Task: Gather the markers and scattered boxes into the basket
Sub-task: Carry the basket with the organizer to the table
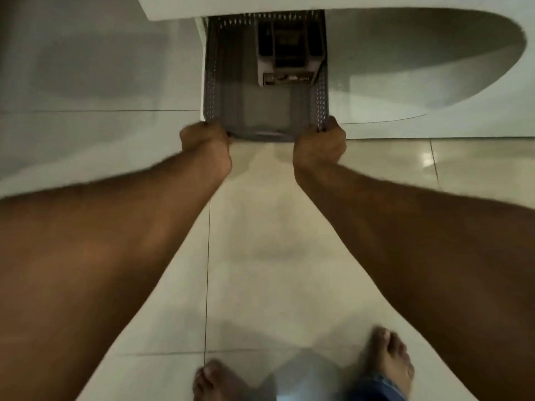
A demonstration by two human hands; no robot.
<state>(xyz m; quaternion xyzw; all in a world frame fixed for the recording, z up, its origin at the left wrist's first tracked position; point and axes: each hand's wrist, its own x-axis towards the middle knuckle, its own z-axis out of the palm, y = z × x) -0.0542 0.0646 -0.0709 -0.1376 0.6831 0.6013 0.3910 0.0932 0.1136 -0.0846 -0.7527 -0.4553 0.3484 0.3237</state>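
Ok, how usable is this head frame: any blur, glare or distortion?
Head view: motion blur softens the left hand, right hand and feet; dim light hides the basket contents; glare spot on the floor tile; wide-angle bends the white surface's edge.

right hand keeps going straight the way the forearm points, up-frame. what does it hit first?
The basket itself: the right hand is already clamped on its near right corner. Past that, along the right wall, probably the box inside at the far end, then the white surface overhead. Depth is unclear.
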